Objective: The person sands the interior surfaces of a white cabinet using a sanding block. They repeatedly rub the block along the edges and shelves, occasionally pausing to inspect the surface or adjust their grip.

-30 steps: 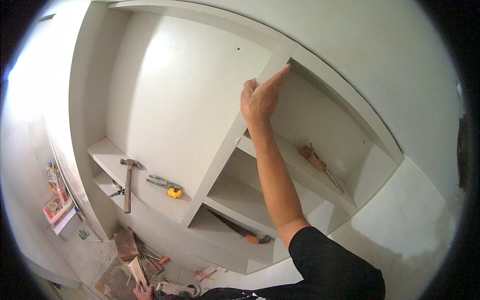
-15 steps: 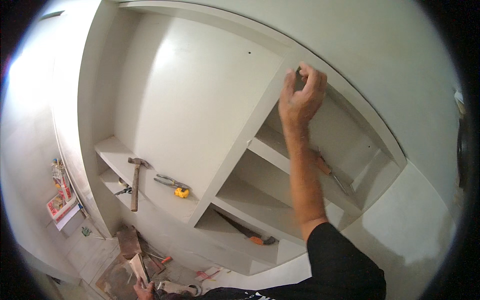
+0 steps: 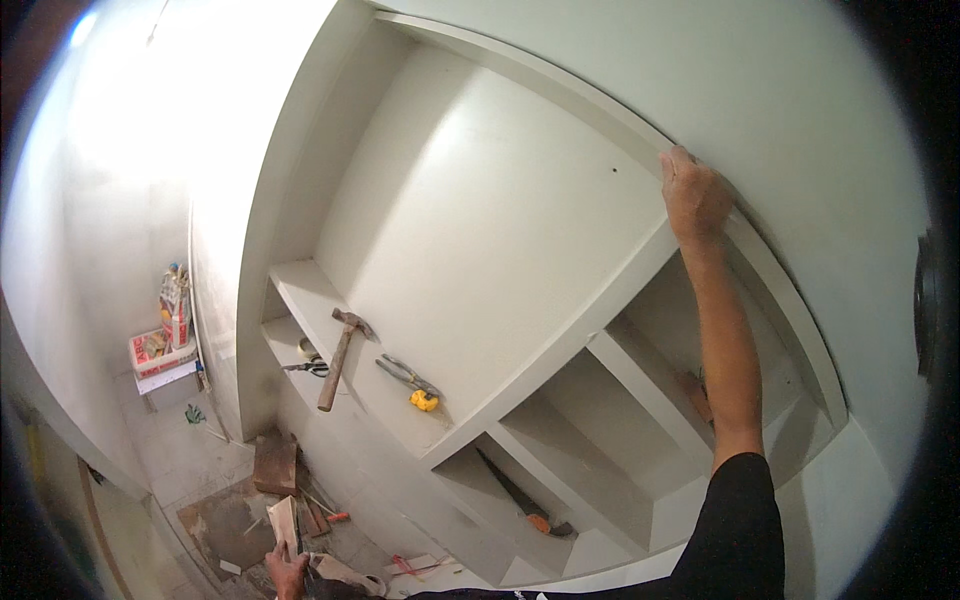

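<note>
My right hand point(image 3: 693, 200) is raised to the upper edge of the white built-in shelf unit point(image 3: 560, 350), near where the long divider meets the top board. Its fingers are curled closed, and what they hold, if anything, is hidden. Low at the left, my left hand point(image 3: 287, 572) is closed around a pale piece of wood point(image 3: 283, 525), with a dark strip alongside it. On a shelf ledge lie a claw hammer point(image 3: 343, 362), pliers point(image 3: 403, 375) and a small yellow object point(image 3: 424, 400), perhaps a tape measure. A handsaw point(image 3: 515, 495) rests in a lower compartment.
Scissors point(image 3: 312, 369) and a tape roll point(image 3: 307, 348) lie on the small shelf beside the hammer. An orange-brown handle point(image 3: 695, 395) shows partly behind my right forearm. Boards point(image 3: 275, 465) and scraps lie on the floor. A red-and-white box point(image 3: 160, 352) stands at the far left.
My right hand has gone from hovering with fingers apart to the shelf unit's upper edge, fingers now closed. The view has shifted, so the shelf appears further right. My left hand still holds the wood.
</note>
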Action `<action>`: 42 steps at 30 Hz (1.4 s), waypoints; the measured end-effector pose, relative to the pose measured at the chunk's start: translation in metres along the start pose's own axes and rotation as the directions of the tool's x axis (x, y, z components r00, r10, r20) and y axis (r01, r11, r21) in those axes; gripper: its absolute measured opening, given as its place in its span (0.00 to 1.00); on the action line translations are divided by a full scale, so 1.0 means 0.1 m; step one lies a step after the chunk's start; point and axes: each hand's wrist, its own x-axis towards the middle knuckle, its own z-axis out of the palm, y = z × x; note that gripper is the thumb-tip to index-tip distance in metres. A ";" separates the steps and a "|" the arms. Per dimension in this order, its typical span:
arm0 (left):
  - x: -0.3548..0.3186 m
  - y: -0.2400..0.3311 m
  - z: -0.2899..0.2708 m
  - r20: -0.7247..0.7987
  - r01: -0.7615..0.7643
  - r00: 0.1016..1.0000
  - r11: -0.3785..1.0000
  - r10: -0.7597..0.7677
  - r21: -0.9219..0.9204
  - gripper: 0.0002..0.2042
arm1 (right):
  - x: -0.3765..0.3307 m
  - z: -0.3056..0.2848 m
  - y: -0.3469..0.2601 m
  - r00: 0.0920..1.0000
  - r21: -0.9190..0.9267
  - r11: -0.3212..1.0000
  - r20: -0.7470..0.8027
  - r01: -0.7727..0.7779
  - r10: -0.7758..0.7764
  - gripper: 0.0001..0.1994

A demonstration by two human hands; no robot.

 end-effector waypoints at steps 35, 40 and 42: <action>-0.08 -0.27 -0.02 0.022 0.093 0.995 0.996 -0.092 -0.011 0.42 | 0.05 -0.47 -0.50 0.771 0.152 0.915 0.498 0.374 -0.397 0.09; -0.16 -0.18 -0.26 0.027 0.081 0.996 0.996 -0.082 0.029 0.43 | -0.80 -0.81 -0.66 0.486 0.369 0.794 0.641 0.482 -0.593 0.10; -0.17 -0.18 -0.28 0.053 0.117 0.991 0.985 -0.125 0.126 0.42 | -1.02 -0.88 -0.70 0.479 0.358 0.769 0.622 0.530 -0.620 0.11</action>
